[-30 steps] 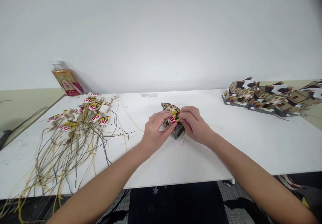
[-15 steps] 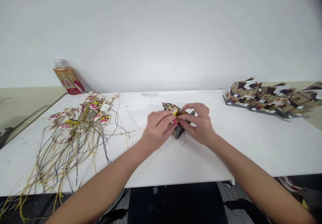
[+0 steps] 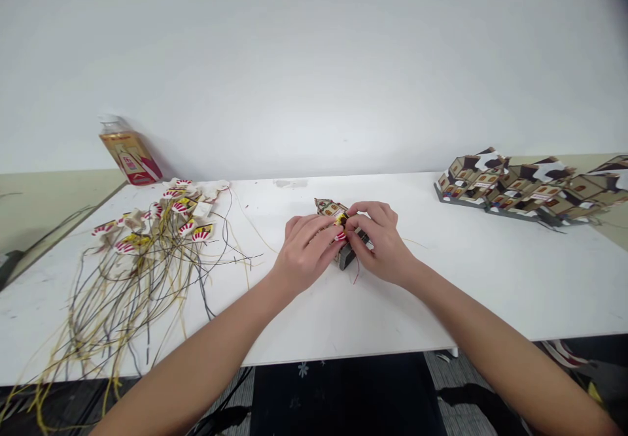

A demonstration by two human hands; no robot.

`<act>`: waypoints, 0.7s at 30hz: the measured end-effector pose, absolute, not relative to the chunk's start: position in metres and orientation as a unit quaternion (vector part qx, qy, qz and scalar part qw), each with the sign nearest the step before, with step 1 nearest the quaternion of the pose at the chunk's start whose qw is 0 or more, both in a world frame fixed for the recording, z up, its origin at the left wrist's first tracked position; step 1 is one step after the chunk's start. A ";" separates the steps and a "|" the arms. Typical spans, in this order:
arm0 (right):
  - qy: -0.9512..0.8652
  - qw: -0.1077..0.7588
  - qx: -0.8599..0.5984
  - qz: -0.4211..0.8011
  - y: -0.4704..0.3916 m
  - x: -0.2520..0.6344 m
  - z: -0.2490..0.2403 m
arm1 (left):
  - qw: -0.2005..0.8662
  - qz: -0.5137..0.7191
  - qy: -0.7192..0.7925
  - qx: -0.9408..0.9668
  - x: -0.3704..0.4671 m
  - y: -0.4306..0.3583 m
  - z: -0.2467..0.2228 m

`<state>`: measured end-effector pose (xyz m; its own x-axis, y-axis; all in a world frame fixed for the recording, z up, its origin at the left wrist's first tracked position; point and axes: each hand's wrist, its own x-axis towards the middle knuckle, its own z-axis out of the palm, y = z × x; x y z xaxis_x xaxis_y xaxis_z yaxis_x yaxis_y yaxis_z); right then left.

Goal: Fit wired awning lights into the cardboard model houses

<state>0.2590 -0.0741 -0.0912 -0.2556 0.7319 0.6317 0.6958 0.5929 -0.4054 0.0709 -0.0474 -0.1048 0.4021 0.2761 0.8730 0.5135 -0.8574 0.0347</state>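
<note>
- Thumb and fingers of the left grip (image 3: 304, 253) were closed on a small striped piece (image 3: 341, 222), red, white and yellow, in the head view.
- The right grip (image 3: 380, 243) had its fingertips at the right side of that piece, close to the left fingertips; whether it pinched the piece or only touched it, I could not tell.
- A small house (image 3: 330, 208) lay tilted below and between both grips, its roofed end showing just beyond the left fingertips and much of it hidden by the hands.
- Its grey base (image 3: 346, 257) showed under the fingertips, and a thin red wire (image 3: 356, 274) hung on the near side.
- The white surface (image 3: 343, 331) carried all of this.
- Well left of the left grip was a heap of similar striped pieces (image 3: 189, 217), with black and yellow wires (image 3: 132, 305) trailing toward the near edge and over it.
- Beyond that heap, a gold and red container (image 3: 131, 157) leaned at the white wall (image 3: 314, 70).
- Well right of the right grip, and farther back, more house models (image 3: 520, 187) stood in a row on dark grey bases.
</note>
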 end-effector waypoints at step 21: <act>-0.780 0.445 -0.400 -0.182 -0.062 0.272 -0.093 | -0.066 -0.531 -0.340 -0.773 0.074 -0.052 -0.099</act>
<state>0.2719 -0.0618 -0.0930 -0.2838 0.4628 0.8398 0.7869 0.6129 -0.0718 0.0740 -0.0520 -0.0988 0.2045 0.5963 0.7763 0.4561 -0.7598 0.4634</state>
